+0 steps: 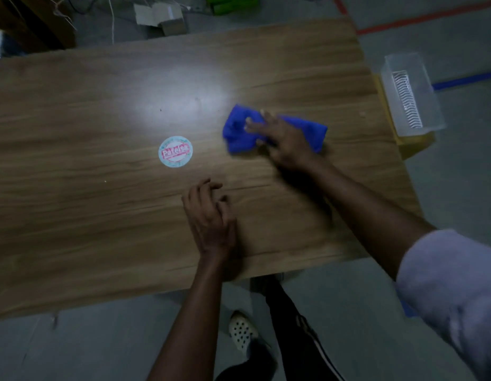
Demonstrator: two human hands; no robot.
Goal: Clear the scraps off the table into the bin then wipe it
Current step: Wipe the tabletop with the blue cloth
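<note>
A crumpled blue cloth (239, 130) lies on the wooden table (87, 215), right of its middle. My right hand (283, 138) lies flat on top of the cloth with fingers spread and straight, pressing it to the wood. My left hand (211, 215) rests on the table near the front edge, fingers loosely curled, holding nothing. A clear plastic bin (412, 94) stands off the table's right edge. A few tiny specks (105, 181) dot the tabletop.
A round white and red sticker (175, 151) sits on the table left of the cloth. A yellow object (415, 144) lies under the bin. Cardboard boxes (161, 16) and cables lie on the floor beyond the far edge. My feet (243, 331) stand below the near edge.
</note>
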